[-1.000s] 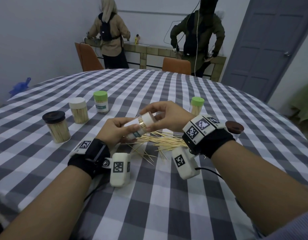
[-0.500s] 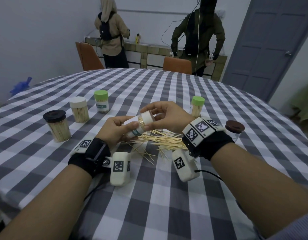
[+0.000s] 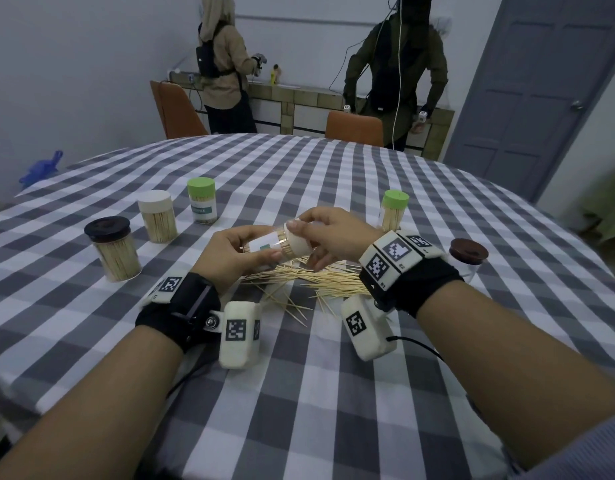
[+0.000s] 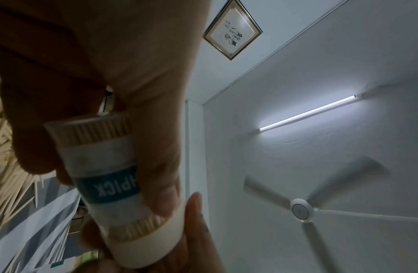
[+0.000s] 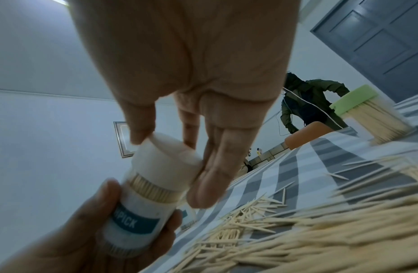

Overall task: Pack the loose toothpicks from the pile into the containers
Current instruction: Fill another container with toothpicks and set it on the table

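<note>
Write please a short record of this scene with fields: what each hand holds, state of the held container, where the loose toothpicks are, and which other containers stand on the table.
left hand: holds the body of the labelled container
right hand: fingers pinch the white cap
held container: tilted above the table, full of toothpicks, cap on
loose toothpicks: pile on the checked tablecloth, under the hands
other containers: black-lid jar, white-lid jar and green-lid jar at left; second green-lid jar and brown-lid jar at right
</note>
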